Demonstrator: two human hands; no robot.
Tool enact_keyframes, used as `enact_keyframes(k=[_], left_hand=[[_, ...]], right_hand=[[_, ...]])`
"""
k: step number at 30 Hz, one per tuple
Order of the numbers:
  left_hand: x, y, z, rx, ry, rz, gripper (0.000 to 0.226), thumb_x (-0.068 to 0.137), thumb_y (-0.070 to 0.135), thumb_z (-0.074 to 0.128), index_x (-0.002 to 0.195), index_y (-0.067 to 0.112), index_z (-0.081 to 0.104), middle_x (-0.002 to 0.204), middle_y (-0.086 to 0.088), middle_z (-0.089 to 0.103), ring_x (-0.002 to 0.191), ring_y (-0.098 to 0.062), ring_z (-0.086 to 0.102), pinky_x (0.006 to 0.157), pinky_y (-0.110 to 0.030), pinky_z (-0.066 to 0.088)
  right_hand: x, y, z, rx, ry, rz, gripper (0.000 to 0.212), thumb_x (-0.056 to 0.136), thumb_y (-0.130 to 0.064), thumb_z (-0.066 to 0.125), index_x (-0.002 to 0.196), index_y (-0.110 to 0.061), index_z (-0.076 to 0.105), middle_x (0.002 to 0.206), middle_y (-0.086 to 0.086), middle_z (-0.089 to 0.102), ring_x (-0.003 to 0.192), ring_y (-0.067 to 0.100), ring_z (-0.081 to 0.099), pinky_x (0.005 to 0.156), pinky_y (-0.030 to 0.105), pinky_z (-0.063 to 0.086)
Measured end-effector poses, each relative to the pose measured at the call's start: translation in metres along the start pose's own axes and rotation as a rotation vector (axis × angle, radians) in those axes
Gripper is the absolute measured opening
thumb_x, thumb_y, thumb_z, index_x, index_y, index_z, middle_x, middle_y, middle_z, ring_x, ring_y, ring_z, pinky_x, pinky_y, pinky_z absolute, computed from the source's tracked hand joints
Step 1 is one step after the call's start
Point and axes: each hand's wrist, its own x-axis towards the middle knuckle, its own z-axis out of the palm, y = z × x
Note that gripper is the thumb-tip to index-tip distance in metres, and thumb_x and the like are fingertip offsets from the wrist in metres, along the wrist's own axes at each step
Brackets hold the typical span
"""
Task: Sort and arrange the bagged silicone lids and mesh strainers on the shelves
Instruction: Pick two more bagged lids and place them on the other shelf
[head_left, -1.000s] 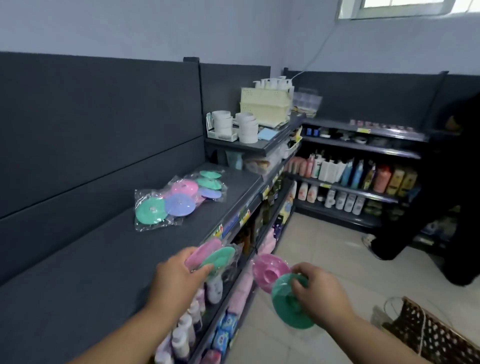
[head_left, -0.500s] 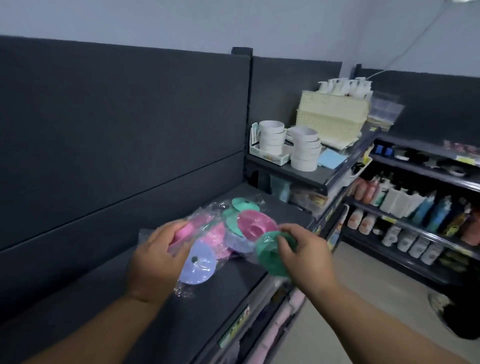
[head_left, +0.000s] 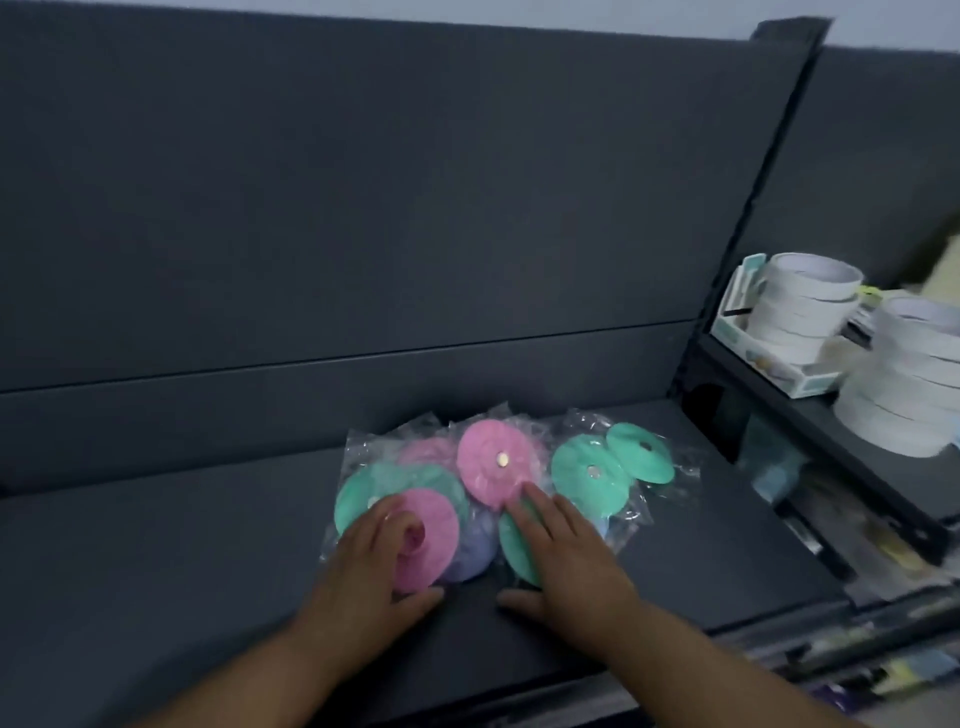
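Note:
Several clear bags of silicone lids (head_left: 496, 462) in pink, green and lilac lie bunched together on the dark grey shelf (head_left: 197, 561). My left hand (head_left: 369, 566) rests flat on the front-left bag, its fingers over a pink lid (head_left: 431, 535). My right hand (head_left: 566, 556) lies flat on a green lid (head_left: 514, 545) in the front-right bag, fingertips touching the big pink lid. Two green lids (head_left: 589, 480) sit in the bag to the right, untouched. No mesh strainers are in view.
The shelf's tall dark back panel (head_left: 363, 208) rises right behind the bags. At the right a higher shelf (head_left: 810, 415) carries stacks of white round containers (head_left: 802, 306) and a boxed set. Lower shelves with blurred goods show at the bottom right.
Both hands carried bags of lids to the shelf and laid them beside the bags lying there. They now rest flat on the pile. The camera turned left toward the shelf.

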Motion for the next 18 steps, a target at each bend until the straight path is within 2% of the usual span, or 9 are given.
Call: enact_keyframes(k=[3, 5, 6, 8, 10, 12, 14, 16, 18], left_hand=[[-0.005, 0.003, 0.006, 0.049, 0.049, -0.078, 0.067, 0.059, 0.052, 0.076, 0.112, 0.019, 0.053, 0.138, 0.000, 0.038, 0.125, -0.022, 0.043, 0.105, -0.024, 0.033], [-0.015, 0.004, 0.004, 0.089, 0.062, -0.073, 0.065, 0.051, 0.058, 0.074, 0.101, 0.020, 0.058, 0.123, 0.000, 0.051, 0.111, -0.023, 0.054, 0.098, -0.028, 0.041], [-0.022, 0.004, 0.003, 0.110, 0.057, -0.064, 0.064, 0.051, 0.064, 0.069, 0.099, 0.022, 0.060, 0.117, 0.002, 0.054, 0.107, -0.020, 0.057, 0.095, -0.029, 0.045], [-0.034, 0.002, -0.001, 0.100, 0.057, -0.072, 0.061, 0.054, 0.070, 0.062, 0.097, 0.027, 0.060, 0.109, 0.010, 0.056, 0.103, -0.013, 0.056, 0.092, -0.028, 0.046], [-0.043, -0.002, -0.008, 0.056, 0.095, -0.101, 0.053, 0.061, 0.070, 0.059, 0.096, 0.030, 0.061, 0.105, 0.014, 0.057, 0.102, -0.009, 0.055, 0.091, -0.025, 0.044], [-0.051, -0.010, -0.019, 0.073, 0.117, -0.137, 0.050, 0.066, 0.067, 0.053, 0.097, 0.029, 0.064, 0.106, 0.012, 0.061, 0.102, -0.011, 0.060, 0.091, -0.023, 0.044], [-0.063, -0.022, -0.038, 0.131, 0.094, -0.203, 0.059, 0.071, 0.064, 0.049, 0.115, 0.027, 0.061, 0.121, 0.008, 0.058, 0.113, -0.014, 0.056, 0.098, -0.023, 0.039], [-0.086, -0.047, -0.060, 0.179, 0.046, -0.312, 0.067, 0.080, 0.061, 0.051, 0.136, 0.026, 0.043, 0.138, 0.007, 0.043, 0.127, -0.014, 0.042, 0.107, -0.023, 0.031], [-0.121, -0.077, -0.088, 0.190, -0.003, -0.451, 0.071, 0.084, 0.059, 0.051, 0.143, 0.026, 0.030, 0.145, 0.006, 0.032, 0.132, -0.015, 0.034, 0.109, -0.026, 0.029]], right_hand=[[0.001, -0.001, 0.000, 0.023, 0.009, -0.024, 0.100, 0.073, -0.074, 0.049, 0.151, -0.033, 0.002, 0.159, -0.010, -0.012, 0.147, 0.023, -0.004, 0.119, 0.046, 0.010], [-0.002, -0.007, 0.001, 0.073, 0.156, -0.032, 0.086, 0.070, -0.076, 0.045, 0.143, -0.033, 0.033, 0.158, -0.003, 0.019, 0.143, 0.027, 0.022, 0.114, 0.047, 0.025], [-0.004, -0.010, 0.001, 0.091, 0.240, -0.034, 0.075, 0.068, -0.074, 0.046, 0.131, -0.033, 0.049, 0.149, -0.001, 0.038, 0.134, 0.028, 0.040, 0.107, 0.047, 0.036], [-0.006, -0.016, -0.002, 0.106, 0.399, -0.045, 0.053, 0.068, -0.069, 0.051, 0.108, -0.035, 0.062, 0.129, -0.005, 0.056, 0.114, 0.021, 0.054, 0.093, 0.040, 0.047], [-0.006, -0.027, -0.012, 0.129, 0.472, -0.063, 0.040, 0.070, -0.062, 0.053, 0.099, -0.036, 0.065, 0.119, -0.009, 0.059, 0.106, 0.016, 0.054, 0.086, 0.035, 0.047], [-0.002, -0.045, -0.020, 0.121, 0.473, -0.096, 0.036, 0.072, -0.055, 0.053, 0.099, -0.035, 0.066, 0.113, -0.010, 0.061, 0.101, 0.016, 0.057, 0.082, 0.034, 0.048], [0.001, -0.073, -0.026, 0.096, 0.383, -0.146, 0.036, 0.075, -0.048, 0.053, 0.106, -0.033, 0.065, 0.111, -0.009, 0.063, 0.098, 0.018, 0.060, 0.081, 0.034, 0.048], [0.003, -0.112, -0.028, 0.057, 0.262, -0.206, 0.039, 0.080, -0.045, 0.052, 0.117, -0.033, 0.060, 0.119, -0.009, 0.062, 0.104, 0.018, 0.059, 0.087, 0.034, 0.045], [0.003, -0.157, -0.023, 0.035, 0.149, -0.267, 0.044, 0.084, -0.045, 0.051, 0.127, -0.034, 0.053, 0.128, -0.009, 0.057, 0.112, 0.016, 0.055, 0.094, 0.029, 0.041]])
